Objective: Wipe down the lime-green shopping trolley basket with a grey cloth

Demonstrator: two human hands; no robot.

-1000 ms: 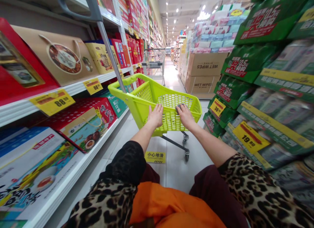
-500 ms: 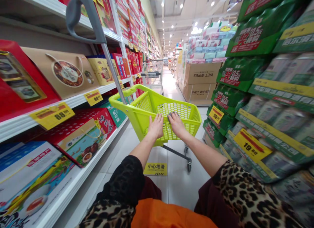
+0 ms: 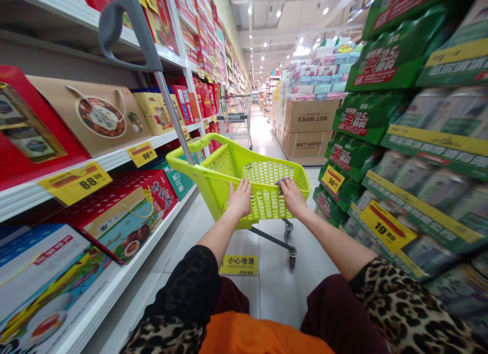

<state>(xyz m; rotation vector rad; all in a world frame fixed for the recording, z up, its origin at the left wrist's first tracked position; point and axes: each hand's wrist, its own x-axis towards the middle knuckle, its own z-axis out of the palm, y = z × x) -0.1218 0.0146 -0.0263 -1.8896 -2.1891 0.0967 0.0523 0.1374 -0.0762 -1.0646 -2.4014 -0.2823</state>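
Note:
A lime-green plastic shopping cart [image 3: 224, 166] stands in the aisle in front of me, empty, with a tall grey pull handle [image 3: 118, 24] rising at its left. My left hand [image 3: 240, 197] rests on the cart's near rim with fingers curled over the edge. My right hand [image 3: 293, 194] grips the same rim further right, fingers closed over a dark grey patch on the rim. Both forearms reach out from leopard-print sleeves.
Shelves of boxed gift sets [image 3: 102, 115] with yellow price tags [image 3: 76, 181] line the left. Stacked green packs [image 3: 381, 110] crowd the right. Wet-wipes cartons [image 3: 310, 125] and a metal trolley [image 3: 236, 115] stand further down. A yellow floor sticker [image 3: 239, 265] lies under the cart.
My right hand slid to the right along the cart's rim, away from my left hand. The view shifted slightly; the cart stays just ahead of me.

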